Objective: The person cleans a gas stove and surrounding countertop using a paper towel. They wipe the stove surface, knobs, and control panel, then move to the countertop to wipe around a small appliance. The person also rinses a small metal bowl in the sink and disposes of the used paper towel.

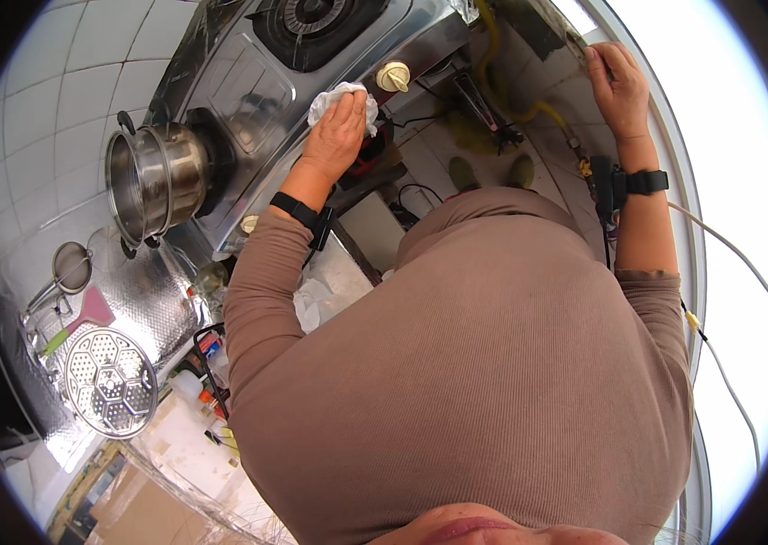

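Under the flat palm and fingers of my left hand is a crumpled white cloth or tissue. It lies against the front edge of a stainless-steel gas stove, just beside a cream control knob. My right hand is raised on the far right, fingers bent, by the edge of a ledge near the bright window. Nothing shows in that hand, and its fingertips are partly hidden. A stainless-steel pot with dark handles stands over the stove's left burner.
A round burner is at the top. On foil-covered counter lie a strainer, a pink-and-green spatula and a perforated steamer plate. A yellow gas hose runs below, near my feet. White tiles line the wall.
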A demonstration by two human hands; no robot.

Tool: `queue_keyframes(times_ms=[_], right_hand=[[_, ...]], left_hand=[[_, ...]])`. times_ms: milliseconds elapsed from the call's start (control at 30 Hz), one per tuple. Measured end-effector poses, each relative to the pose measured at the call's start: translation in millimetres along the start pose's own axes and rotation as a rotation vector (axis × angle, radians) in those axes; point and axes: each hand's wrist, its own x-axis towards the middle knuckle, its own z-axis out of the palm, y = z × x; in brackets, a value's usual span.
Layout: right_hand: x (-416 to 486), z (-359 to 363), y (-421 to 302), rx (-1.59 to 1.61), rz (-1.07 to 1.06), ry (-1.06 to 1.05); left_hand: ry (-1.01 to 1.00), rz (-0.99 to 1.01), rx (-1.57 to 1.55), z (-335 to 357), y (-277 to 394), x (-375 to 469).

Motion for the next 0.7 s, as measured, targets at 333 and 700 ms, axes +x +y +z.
queue_keyframes(times_ms=[333,700], right_hand=[[1.7,0.1,-1.8,0.017,0.046,0.005],[2.8,1.0,-3.4,0.035,0.039,0.012]], left_hand=[[0.025,0.006,-0.014,-9.7,-0.9,-3.2],[0.003,0.035,0.023,-10.8,0.5,25.9]])
